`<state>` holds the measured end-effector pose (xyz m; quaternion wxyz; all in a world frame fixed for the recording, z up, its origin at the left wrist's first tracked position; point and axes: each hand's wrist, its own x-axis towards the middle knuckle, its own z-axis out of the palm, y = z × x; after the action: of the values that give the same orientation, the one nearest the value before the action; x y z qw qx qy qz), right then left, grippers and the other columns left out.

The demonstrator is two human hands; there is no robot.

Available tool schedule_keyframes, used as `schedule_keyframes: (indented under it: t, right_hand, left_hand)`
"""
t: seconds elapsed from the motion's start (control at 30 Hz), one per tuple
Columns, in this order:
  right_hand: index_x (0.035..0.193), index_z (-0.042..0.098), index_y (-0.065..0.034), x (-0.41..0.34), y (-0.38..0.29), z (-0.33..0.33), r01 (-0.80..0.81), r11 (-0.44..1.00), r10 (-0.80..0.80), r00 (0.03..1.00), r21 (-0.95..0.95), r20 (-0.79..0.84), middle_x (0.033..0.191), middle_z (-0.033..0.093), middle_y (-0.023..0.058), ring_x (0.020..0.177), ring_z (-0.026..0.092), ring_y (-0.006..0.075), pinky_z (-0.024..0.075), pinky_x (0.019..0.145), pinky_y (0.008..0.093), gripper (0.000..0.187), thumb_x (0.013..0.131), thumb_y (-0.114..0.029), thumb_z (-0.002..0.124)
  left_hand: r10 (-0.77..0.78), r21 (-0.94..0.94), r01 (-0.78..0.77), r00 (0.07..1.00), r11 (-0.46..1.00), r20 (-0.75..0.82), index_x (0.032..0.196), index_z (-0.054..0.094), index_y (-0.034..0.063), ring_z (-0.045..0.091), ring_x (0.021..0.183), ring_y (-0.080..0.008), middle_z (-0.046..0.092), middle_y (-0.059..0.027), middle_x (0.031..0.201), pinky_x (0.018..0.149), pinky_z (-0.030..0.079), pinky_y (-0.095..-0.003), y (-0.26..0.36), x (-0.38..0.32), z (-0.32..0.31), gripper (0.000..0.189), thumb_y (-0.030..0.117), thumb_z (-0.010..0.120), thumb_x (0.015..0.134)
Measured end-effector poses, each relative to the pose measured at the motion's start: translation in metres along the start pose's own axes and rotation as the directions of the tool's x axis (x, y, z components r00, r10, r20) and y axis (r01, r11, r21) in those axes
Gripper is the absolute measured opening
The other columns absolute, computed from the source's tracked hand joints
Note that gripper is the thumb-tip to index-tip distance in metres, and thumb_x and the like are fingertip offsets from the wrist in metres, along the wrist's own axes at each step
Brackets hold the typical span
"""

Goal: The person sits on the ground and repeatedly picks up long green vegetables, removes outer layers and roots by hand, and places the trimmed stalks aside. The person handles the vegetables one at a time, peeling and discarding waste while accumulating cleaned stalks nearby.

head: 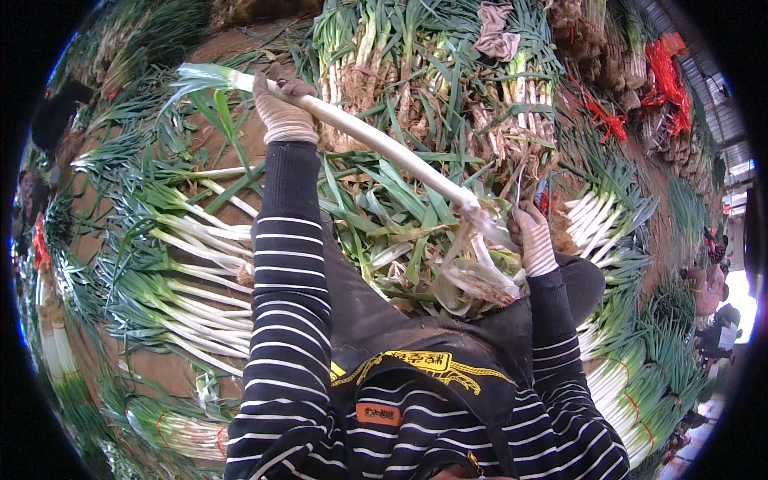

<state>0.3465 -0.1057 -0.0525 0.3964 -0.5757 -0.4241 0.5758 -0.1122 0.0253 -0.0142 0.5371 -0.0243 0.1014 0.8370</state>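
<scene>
My left hand [285, 108], in a knitted work glove, grips a long Welsh onion [384, 138] just below its cut green top. The white stalk slants down to the right across my lap. Loose outer layers [480, 270] hang in pale strips from its root end. Beside that end is my right hand [534, 234], also gloved, closed around a thin blade [519, 186] that points away from me; its handle is hidden. Whether the right fingers also pinch the loose layers cannot be made out. Beneath the stalk lies a heap of stripped green leaves [402, 210].
Stripped white onions [204, 300] lie in a row on my left, others [591, 222] on my right. Unpeeled onions with dry roots [360, 90] stand ahead, a cloth [498, 30] on top. Tied bundles [624, 408] lie at lower right. Red strapping [669, 90] hangs at far right.
</scene>
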Motion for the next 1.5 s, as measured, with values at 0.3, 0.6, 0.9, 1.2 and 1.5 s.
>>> schedule_keyframes:
  t: [0.3, 0.6, 0.9, 1.2, 1.5]
  right_hand:
    - [0.126, 0.055, 0.0028, -0.021, -0.011, 0.015, 0.453, 0.584, -0.511, 0.85, -0.674, 0.128, 0.109, 0.062, 0.0205, 0.089, 0.062, 0.0237, 0.0543, 0.079, 0.034, 0.047, 0.09, -0.026, 0.063]
    - [0.122, 0.058, -0.0061, -0.046, 0.001, 0.075, -0.069, 0.987, 0.122, 0.907, -0.143, 0.404, 0.088, 0.065, 0.0046, 0.074, 0.059, 0.0133, 0.05, 0.068, 0.0305, 0.045, 0.096, -0.043, 0.056]
    - [0.103, 0.057, -0.0021, -0.103, 0.022, 0.055, 0.721, 0.575, -0.457, 0.675, -0.386, 0.579, 0.079, 0.06, 0.0228, 0.074, 0.061, 0.0404, 0.0481, 0.066, 0.0451, 0.027, 0.1, -0.028, 0.048]
    - [0.12, 0.058, 0.0001, -0.18, -0.034, -0.053, 0.126, 0.783, 0.194, 0.881, -0.609, 0.431, 0.099, 0.066, 0.015, 0.082, 0.063, 0.0211, 0.0508, 0.071, 0.0351, 0.033, 0.1, -0.025, 0.05]
    - [0.085, 0.064, -0.0022, -0.1, -0.055, 0.001, 0.311, 0.112, -0.43, 0.871, -0.944, 0.236, 0.078, 0.06, 0.0146, 0.076, 0.06, 0.0346, 0.0492, 0.069, 0.0447, 0.036, 0.089, -0.037, 0.058]
  left_hand:
    - [-0.113, -0.07, 0.151, 0.915, 0.986, 0.388, 0.107, 0.063, 0.0094, 0.045, 0.05, -0.0093, 0.051, 0.0008, 0.069, 0.045, 0.04, -0.0263, 0.005, 0.007, -0.018, 0.041, 0.047, 0.051, 0.093]
    - [-0.183, 0.226, 0.133, 0.958, 0.965, 0.22, 0.085, 0.047, 0.0114, 0.045, 0.055, -0.0113, 0.044, 0.0018, 0.066, 0.054, 0.042, -0.0272, 0.049, 0.043, -0.045, 0.033, 0.043, 0.051, 0.095]
    - [-0.247, 0.468, 0.192, 0.967, 0.863, 0.059, 0.094, 0.051, 0.0029, 0.042, 0.052, -0.0096, 0.043, -0.0002, 0.07, 0.047, 0.037, -0.0243, 0.043, 0.088, -0.089, 0.041, 0.044, 0.052, 0.096]
    - [0.144, 0.765, -0.062, 0.989, 0.641, -0.041, 0.096, 0.054, 0.0073, 0.057, 0.072, -0.0213, 0.058, -0.0062, 0.083, 0.071, 0.049, -0.0364, 0.097, 0.134, -0.118, 0.04, 0.048, 0.053, 0.094]
    - [-0.078, 0.733, 0.073, 0.997, 0.677, -0.027, 0.105, 0.057, 0.0139, 0.06, 0.08, -0.0227, 0.062, -0.0036, 0.086, 0.074, 0.052, -0.0418, 0.062, 0.064, -0.086, 0.041, 0.053, 0.048, 0.095]
